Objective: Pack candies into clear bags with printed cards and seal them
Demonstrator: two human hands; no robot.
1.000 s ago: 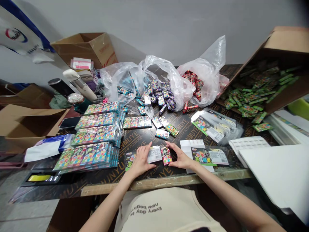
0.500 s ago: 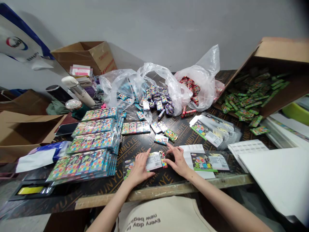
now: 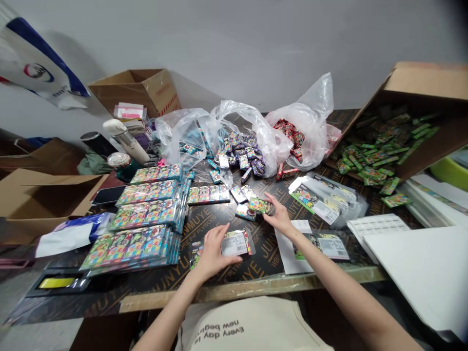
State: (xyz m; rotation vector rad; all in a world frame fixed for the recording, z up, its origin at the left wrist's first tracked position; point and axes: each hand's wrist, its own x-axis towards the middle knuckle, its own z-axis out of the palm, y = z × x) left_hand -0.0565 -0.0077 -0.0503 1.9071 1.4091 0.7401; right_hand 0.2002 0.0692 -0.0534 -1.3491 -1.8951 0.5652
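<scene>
My left hand [image 3: 214, 251] lies across a printed clear packet [image 3: 234, 243] with a barcode label, its fingers and thumb spread apart. A red edge shows at the packet's right end. Between the fingertips of my right hand [image 3: 278, 217] is a small green candy box [image 3: 260, 205], just above the tabletop. A blue candy box [image 3: 245, 212] and two dark-and-white ones lie right beside it. A joined row of candy boxes [image 3: 208, 194] sits farther left.
Stacked filled packs [image 3: 146, 214] stand at left, near a tape dispenser [image 3: 56, 282]. Plastic bags [image 3: 270, 146] of purple, blue and red boxes are behind. A carton [image 3: 413, 78] of green boxes tilts at right, above flat printed packets [image 3: 325, 200] and white sheets [image 3: 417, 263].
My right hand has moved away from the packet's right end, up to the loose boxes, and taken hold of the green candy box. My left hand stays at the packet.
</scene>
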